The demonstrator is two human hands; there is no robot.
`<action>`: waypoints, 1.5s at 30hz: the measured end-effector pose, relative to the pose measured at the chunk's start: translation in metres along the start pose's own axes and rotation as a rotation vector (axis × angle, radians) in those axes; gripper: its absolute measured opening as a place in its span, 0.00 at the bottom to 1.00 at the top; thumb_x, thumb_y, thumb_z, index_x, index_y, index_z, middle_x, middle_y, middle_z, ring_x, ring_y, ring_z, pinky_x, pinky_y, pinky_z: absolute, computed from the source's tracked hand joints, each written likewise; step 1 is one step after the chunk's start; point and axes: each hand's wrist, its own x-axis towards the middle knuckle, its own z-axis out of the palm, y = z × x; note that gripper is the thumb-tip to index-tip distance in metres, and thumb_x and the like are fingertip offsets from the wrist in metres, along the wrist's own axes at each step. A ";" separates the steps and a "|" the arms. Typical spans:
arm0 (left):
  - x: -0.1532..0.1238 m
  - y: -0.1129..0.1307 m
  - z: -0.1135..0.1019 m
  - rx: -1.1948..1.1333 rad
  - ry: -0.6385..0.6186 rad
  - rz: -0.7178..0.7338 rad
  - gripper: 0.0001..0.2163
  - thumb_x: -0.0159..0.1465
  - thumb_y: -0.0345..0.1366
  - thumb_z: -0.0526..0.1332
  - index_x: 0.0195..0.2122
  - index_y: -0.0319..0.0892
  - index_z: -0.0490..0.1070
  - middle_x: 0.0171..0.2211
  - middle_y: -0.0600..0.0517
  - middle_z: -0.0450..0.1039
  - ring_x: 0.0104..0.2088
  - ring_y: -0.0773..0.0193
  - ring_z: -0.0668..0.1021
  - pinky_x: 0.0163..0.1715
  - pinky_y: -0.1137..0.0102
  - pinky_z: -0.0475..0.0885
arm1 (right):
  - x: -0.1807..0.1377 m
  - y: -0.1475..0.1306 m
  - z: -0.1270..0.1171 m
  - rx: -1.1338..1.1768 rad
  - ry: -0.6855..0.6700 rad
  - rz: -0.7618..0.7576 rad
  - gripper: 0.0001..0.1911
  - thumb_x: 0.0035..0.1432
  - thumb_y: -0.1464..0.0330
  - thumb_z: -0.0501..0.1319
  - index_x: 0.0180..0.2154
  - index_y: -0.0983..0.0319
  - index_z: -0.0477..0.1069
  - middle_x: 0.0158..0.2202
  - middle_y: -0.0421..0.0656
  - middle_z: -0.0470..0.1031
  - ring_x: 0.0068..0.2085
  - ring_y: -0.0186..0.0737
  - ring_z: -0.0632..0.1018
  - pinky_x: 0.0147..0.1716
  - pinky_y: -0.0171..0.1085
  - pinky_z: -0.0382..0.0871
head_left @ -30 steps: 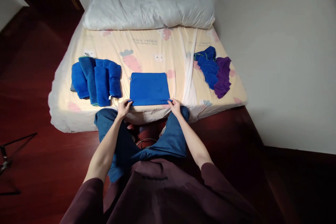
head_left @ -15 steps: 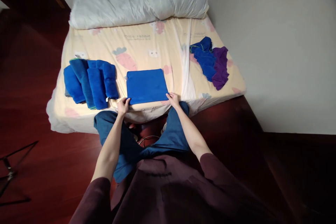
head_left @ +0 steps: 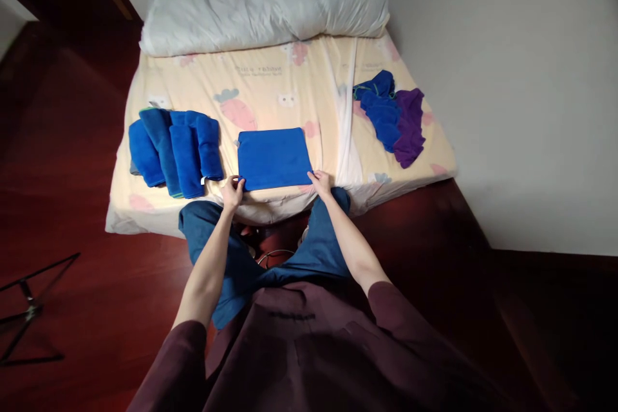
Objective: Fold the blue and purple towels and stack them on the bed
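A blue towel [head_left: 275,158], folded into a flat rectangle with a small pale tag on its left edge, lies on the bed before me. At its near left corner my left hand [head_left: 233,192] is closed, pinching the cloth. The near right corner is pinched by my right hand [head_left: 320,182]. Several rolled blue towels [head_left: 183,154] sit in a heap to the left of my left hand, one of them darker with a greenish edge. Off to the right, crumpled blue cloths [head_left: 381,109] lie against a purple cloth [head_left: 410,125].
The bed [head_left: 188,90] has a cream sheet printed with carrots and rabbits. A thick pale quilt [head_left: 261,0] is bunched at its far end. A white wall [head_left: 506,96] stands to the right. Black metal stand legs [head_left: 31,312] rest on the dark red floor at the left.
The whole view has shifted slightly, so the bed appears a little further right. Both hands keep hold of the towel's near corners; the towel looks unchanged.
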 end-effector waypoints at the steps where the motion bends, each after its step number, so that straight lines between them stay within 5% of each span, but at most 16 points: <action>1: -0.006 0.002 -0.001 0.001 0.030 0.044 0.16 0.69 0.43 0.60 0.53 0.39 0.73 0.43 0.40 0.80 0.44 0.50 0.81 0.50 0.58 0.75 | -0.002 -0.003 0.001 0.004 0.013 0.007 0.24 0.57 0.45 0.64 0.28 0.60 0.72 0.28 0.45 0.77 0.34 0.45 0.80 0.39 0.41 0.78; 5: -0.042 0.009 -0.006 0.170 0.067 0.372 0.24 0.72 0.42 0.57 0.67 0.39 0.66 0.67 0.34 0.68 0.67 0.45 0.71 0.67 0.50 0.66 | -0.030 -0.014 -0.003 -0.124 0.156 -0.118 0.25 0.66 0.54 0.59 0.54 0.65 0.76 0.53 0.58 0.81 0.55 0.53 0.81 0.59 0.52 0.75; 9: -0.070 0.009 -0.006 0.316 -0.168 0.601 0.25 0.75 0.37 0.49 0.72 0.41 0.62 0.74 0.41 0.60 0.75 0.49 0.61 0.74 0.50 0.57 | -0.070 -0.022 -0.011 -0.428 0.042 -0.417 0.25 0.72 0.63 0.53 0.65 0.61 0.72 0.68 0.53 0.71 0.70 0.52 0.70 0.71 0.55 0.63; 13: -0.073 0.005 0.002 0.395 -0.248 0.588 0.28 0.74 0.34 0.47 0.74 0.37 0.60 0.75 0.41 0.55 0.76 0.49 0.57 0.76 0.49 0.52 | -0.090 -0.025 -0.010 -0.600 -0.254 -0.598 0.26 0.74 0.70 0.48 0.66 0.59 0.73 0.71 0.47 0.68 0.73 0.47 0.66 0.73 0.53 0.60; 18: -0.058 0.007 0.004 0.400 -0.248 0.563 0.27 0.75 0.37 0.46 0.73 0.35 0.63 0.75 0.39 0.54 0.77 0.47 0.55 0.76 0.47 0.51 | -0.080 -0.023 -0.004 -0.658 -0.339 -0.618 0.27 0.75 0.70 0.46 0.68 0.61 0.70 0.73 0.47 0.64 0.76 0.47 0.62 0.76 0.55 0.53; 21: -0.035 0.008 0.001 0.353 -0.178 0.505 0.26 0.74 0.38 0.48 0.69 0.35 0.68 0.73 0.36 0.60 0.75 0.43 0.60 0.73 0.46 0.56 | -0.060 -0.023 -0.005 -0.591 -0.220 -0.521 0.26 0.75 0.66 0.49 0.68 0.61 0.70 0.72 0.47 0.66 0.75 0.49 0.63 0.75 0.55 0.54; 24: -0.005 0.006 -0.001 0.296 -0.121 0.403 0.23 0.72 0.38 0.52 0.61 0.35 0.75 0.60 0.32 0.74 0.64 0.40 0.73 0.66 0.47 0.66 | -0.033 -0.021 -0.009 -0.482 -0.083 -0.341 0.24 0.71 0.63 0.57 0.64 0.63 0.73 0.65 0.55 0.75 0.67 0.54 0.71 0.70 0.57 0.63; 29: 0.027 0.002 -0.004 0.163 -0.202 0.307 0.10 0.66 0.37 0.61 0.38 0.43 0.82 0.39 0.41 0.79 0.46 0.47 0.80 0.55 0.56 0.75 | 0.000 -0.013 -0.017 -0.303 -0.166 -0.237 0.11 0.64 0.63 0.65 0.43 0.61 0.83 0.43 0.51 0.83 0.49 0.51 0.79 0.59 0.52 0.74; 34: 0.033 0.003 -0.009 0.130 -0.168 0.234 0.07 0.63 0.34 0.61 0.32 0.42 0.80 0.37 0.42 0.78 0.41 0.51 0.80 0.49 0.61 0.75 | 0.009 -0.006 -0.019 -0.146 -0.187 -0.186 0.11 0.62 0.62 0.66 0.39 0.62 0.82 0.40 0.48 0.82 0.37 0.43 0.78 0.43 0.42 0.77; 40: 0.031 0.008 -0.006 0.119 -0.072 0.260 0.10 0.67 0.35 0.58 0.36 0.42 0.79 0.40 0.43 0.77 0.42 0.53 0.80 0.50 0.62 0.75 | 0.008 -0.008 -0.013 -0.151 -0.095 -0.220 0.10 0.63 0.65 0.62 0.40 0.62 0.81 0.43 0.50 0.81 0.39 0.43 0.79 0.46 0.42 0.76; 45: 0.026 0.004 -0.001 0.147 -0.127 0.278 0.10 0.68 0.36 0.57 0.37 0.42 0.78 0.40 0.44 0.75 0.41 0.54 0.79 0.48 0.63 0.75 | 0.004 -0.007 -0.011 -0.227 -0.096 -0.220 0.10 0.64 0.65 0.62 0.40 0.61 0.81 0.42 0.49 0.81 0.37 0.44 0.78 0.47 0.43 0.76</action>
